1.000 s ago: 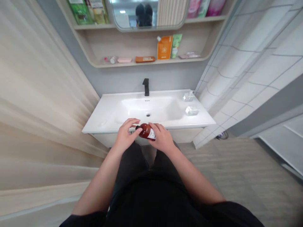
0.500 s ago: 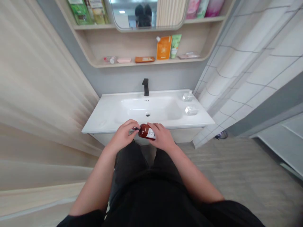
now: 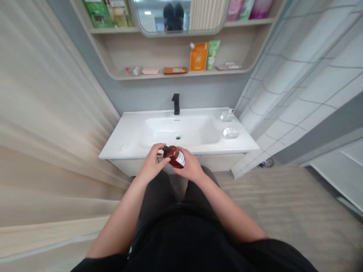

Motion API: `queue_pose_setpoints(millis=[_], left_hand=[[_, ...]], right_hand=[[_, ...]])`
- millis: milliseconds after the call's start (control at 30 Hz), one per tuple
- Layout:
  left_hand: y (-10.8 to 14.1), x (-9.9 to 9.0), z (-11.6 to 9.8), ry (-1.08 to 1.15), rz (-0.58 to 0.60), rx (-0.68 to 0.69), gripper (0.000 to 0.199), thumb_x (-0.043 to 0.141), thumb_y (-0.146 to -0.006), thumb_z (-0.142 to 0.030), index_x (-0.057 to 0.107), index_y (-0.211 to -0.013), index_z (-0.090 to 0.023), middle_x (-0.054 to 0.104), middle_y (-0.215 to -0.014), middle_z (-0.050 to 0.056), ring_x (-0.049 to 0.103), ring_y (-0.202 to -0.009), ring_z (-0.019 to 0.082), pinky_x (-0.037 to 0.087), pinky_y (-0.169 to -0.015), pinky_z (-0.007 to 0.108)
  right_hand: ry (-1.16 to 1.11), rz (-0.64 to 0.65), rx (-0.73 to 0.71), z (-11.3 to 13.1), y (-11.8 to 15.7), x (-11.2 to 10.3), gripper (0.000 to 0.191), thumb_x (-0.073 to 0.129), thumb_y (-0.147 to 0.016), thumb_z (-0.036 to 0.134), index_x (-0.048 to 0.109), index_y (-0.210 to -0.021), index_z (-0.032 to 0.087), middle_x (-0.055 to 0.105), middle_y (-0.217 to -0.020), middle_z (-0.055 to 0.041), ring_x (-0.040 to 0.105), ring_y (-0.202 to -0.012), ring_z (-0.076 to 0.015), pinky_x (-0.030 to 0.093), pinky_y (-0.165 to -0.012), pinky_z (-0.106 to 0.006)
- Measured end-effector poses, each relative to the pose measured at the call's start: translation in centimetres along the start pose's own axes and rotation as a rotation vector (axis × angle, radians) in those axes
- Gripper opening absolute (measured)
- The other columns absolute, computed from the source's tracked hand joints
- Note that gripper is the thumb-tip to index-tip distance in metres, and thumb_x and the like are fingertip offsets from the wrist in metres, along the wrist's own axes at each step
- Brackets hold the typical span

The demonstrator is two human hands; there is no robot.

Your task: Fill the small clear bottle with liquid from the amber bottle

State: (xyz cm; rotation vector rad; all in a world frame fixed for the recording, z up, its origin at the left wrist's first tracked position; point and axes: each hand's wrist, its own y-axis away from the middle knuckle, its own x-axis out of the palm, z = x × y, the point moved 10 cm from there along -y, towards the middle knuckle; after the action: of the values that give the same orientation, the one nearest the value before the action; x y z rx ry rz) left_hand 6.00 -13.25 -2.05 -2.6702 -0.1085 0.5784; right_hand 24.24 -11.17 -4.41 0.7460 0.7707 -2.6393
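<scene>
A reddish-brown bottle (image 3: pixel 171 152) with a white label and a black top (image 3: pixel 166 149) is held in front of the washbasin's near edge. It lies tilted, its top pointing up and left. My right hand (image 3: pixel 190 165) is wrapped round the labelled lower end. At the other end, my left hand (image 3: pixel 154 161) curls about the black top, its thumb against the bottle's shoulder and its fingertips behind the top. Part of the label is hidden by my right fingers.
Beyond the bottle is a white washbasin (image 3: pixel 121 141) with a black tap (image 3: pixel 176 104). Two clear containers, a rear one (image 3: pixel 227 115) and a front one (image 3: pixel 231 133), stand on its right side. A wall shelf (image 3: pixel 181 74) holds toiletries. A curtain (image 3: pixel 56 132) hangs at left.
My left thumb has moved from the black top onto the bottle's shoulder, and those fingers have spread wider. The bottle has turned and shifted slightly left, with its top higher. My right hand keeps its hold.
</scene>
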Motion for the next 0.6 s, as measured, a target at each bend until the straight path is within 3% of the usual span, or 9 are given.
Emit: queue_pose_setpoints(millis=[100,167,233,333,433,500,600], left_hand=[[0.7,1.5,2.9,0.195,-0.006,-0.101,0.086,0.096,-0.078,-0.050,0.060,-0.152,-0.023,0.070,-0.148,0.017,0.073,-0.131,0.034,0.064,-0.107,0.048],[0.5,0.2,4.7,0.231,-0.061,-0.159,0.090,0.099,-0.074,-0.050,0.059,-0.151,-0.023,0.073,-0.143,0.017,0.076,-0.127,0.035,0.066,-0.103,0.048],[-0.5,-4.5,6.2,0.178,-0.222,-0.179,0.089,0.100,-0.072,-0.048,0.060,-0.148,-0.023,0.074,-0.144,0.016,0.077,-0.127,0.036,0.067,-0.101,0.046],[-2.3,-15.0,7.8,-0.009,-0.545,-0.188,0.089,0.100,-0.071,-0.038,0.058,-0.148,-0.022,0.072,-0.147,0.016,0.076,-0.129,0.034,0.066,-0.105,0.045],[-4.2,-23.3,9.7,-0.255,-0.673,-0.276,0.094,0.102,-0.066,-0.023,0.055,-0.149,-0.020,0.071,-0.148,0.015,0.076,-0.127,0.032,0.063,-0.111,0.046],[-5.0,-26.3,11.6,-0.402,-0.672,-0.379,0.084,0.102,-0.069,-0.023,0.058,-0.141,-0.018,0.073,-0.139,0.010,0.075,-0.124,0.030,0.060,-0.114,0.049],[-5.4,-27.7,13.9,-0.508,-0.634,-0.446,0.062,0.098,-0.073,-0.021,0.058,-0.121,-0.016,0.074,-0.117,0.004,0.074,-0.118,0.028,0.058,-0.112,0.049]], right_hand=[[-0.086,-0.035,0.043,-0.5,-0.4,1.8,0.097,0.092,-0.084,0.041,0.047,-0.168,0.023,0.066,-0.159,-0.0185,0.067,-0.144,-0.0377,0.055,-0.123,-0.056],[-0.152,0.016,0.040,-1.0,-0.5,3.2,0.115,0.096,-0.081,0.048,0.036,-0.175,0.023,0.057,-0.168,-0.0213,0.062,-0.150,-0.0386,0.054,-0.124,-0.058],[-0.202,0.063,0.065,-2.4,-0.3,3.8,0.118,0.096,-0.083,0.053,0.031,-0.178,0.027,0.051,-0.172,-0.0212,0.062,-0.150,-0.0381,0.058,-0.118,-0.058],[-0.219,0.061,0.141,-5.5,0.1,2.9,0.087,0.083,-0.096,0.051,0.045,-0.172,0.033,0.058,-0.166,-0.0176,0.067,-0.141,-0.0347,0.065,-0.105,-0.053],[-0.184,0.014,0.160,-7.8,0.4,0.8,0.068,0.081,-0.096,0.044,0.060,-0.159,0.032,0.067,-0.155,-0.0151,0.072,-0.130,-0.0334,0.066,-0.101,-0.053],[-0.163,-0.023,0.160,-8.9,0.6,-0.4,0.061,0.080,-0.094,0.039,0.065,-0.153,0.032,0.071,-0.149,-0.0140,0.074,-0.125,-0.0326,0.066,-0.100,-0.053],[-0.154,-0.063,0.161,-9.8,0.8,-1.7,0.054,0.078,-0.094,0.037,0.068,-0.147,0.030,0.075,-0.142,-0.0132,0.076,-0.120,-0.0310,0.066,-0.097,-0.051]])
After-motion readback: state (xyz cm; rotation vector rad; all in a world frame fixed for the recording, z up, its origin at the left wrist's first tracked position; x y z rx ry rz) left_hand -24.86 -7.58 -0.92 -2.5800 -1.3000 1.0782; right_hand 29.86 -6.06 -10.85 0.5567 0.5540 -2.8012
